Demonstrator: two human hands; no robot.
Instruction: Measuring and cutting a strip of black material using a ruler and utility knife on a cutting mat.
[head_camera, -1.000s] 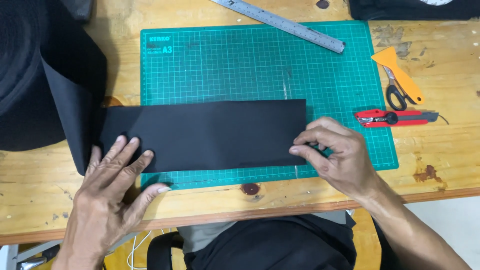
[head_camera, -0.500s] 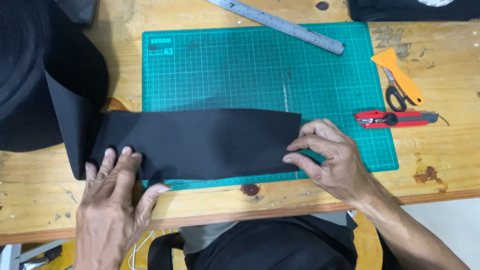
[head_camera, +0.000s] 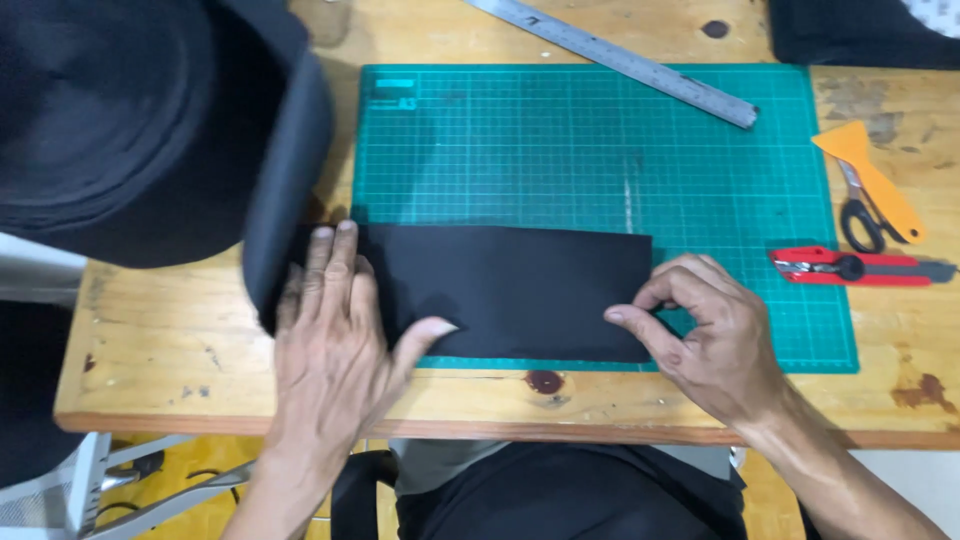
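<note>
Black fabric strip lies flat on the green cutting mat, with its long axis running from our left hand to our right hand. Our left hand rests flat and open on the left part of the strip, fingers spread forward and thumb pointing toward the right hand; it holds nothing, it only presses. Just beyond this hand the strip rises and curves up to the big black roll, which sits on the far left of the wooden worktop.

Our right hand is at the free right end of the strip. Its grip is nearly closed: thumb and forefinger pinch the lower right corner of the strip, and the other fingers are curled above the edge.

To the right of the right hand, apart from the strip, we see a red utility knife, and further away orange-handled scissors. A metal ruler lies diagonally at the far edge of the mat. None of these touches the strip or stands between the hands.
</note>
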